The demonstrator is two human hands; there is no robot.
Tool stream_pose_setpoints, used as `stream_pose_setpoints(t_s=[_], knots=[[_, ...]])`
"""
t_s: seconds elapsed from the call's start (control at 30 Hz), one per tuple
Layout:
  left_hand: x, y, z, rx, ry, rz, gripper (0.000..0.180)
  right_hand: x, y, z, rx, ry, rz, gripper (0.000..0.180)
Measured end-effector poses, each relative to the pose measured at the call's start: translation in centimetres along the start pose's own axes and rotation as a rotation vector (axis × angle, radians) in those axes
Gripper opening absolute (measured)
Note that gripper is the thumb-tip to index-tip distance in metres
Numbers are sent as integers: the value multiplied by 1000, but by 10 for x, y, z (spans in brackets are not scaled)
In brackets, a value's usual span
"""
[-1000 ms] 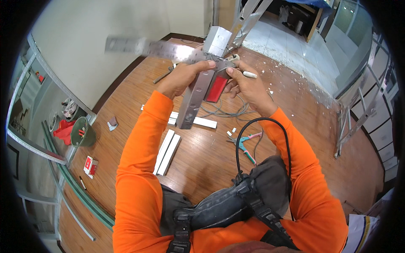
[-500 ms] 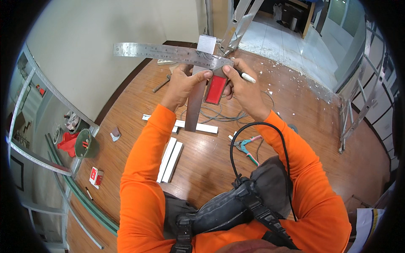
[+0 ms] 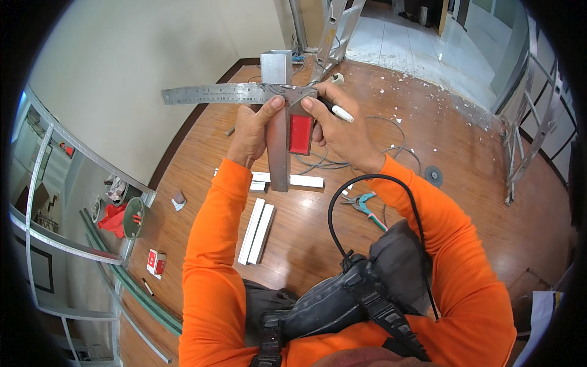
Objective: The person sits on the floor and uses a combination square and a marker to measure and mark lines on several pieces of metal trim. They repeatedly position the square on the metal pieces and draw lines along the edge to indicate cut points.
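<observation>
Between both hands, a metal bar (image 3: 278, 153) and ruler (image 3: 214, 93) are gripped by left fingers (image 3: 269, 110); right fingers (image 3: 312, 105) also pinch a marker (image 3: 339, 112).

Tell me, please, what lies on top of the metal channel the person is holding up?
A steel ruler with a red-bodied square head lies across the metal channel. The left hand and right hand cover where they meet, hiding any mark.
</observation>
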State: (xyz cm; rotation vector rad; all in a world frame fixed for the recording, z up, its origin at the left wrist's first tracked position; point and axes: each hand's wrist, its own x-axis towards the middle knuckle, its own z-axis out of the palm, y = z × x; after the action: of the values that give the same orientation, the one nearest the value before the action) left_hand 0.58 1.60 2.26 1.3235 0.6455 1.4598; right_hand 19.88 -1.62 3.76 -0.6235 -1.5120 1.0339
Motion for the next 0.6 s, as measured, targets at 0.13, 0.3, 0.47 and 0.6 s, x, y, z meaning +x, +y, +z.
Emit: stream_pose_setpoints(t_s=[0.13,0.3,0.47,0.6], knots=[[0,1,0,12,-9,25,43,-1,0,0,4,-7,17,17],[1,-1,-1,21,-17,2,43,-3,-3,2,1,18,56,18],[-2,0,4,36,10,-7,44,-4,-3,3,-7,46,67,20],[-3,1,3,46,18,-14,46,-4,-2,3,5,41,96,20]])
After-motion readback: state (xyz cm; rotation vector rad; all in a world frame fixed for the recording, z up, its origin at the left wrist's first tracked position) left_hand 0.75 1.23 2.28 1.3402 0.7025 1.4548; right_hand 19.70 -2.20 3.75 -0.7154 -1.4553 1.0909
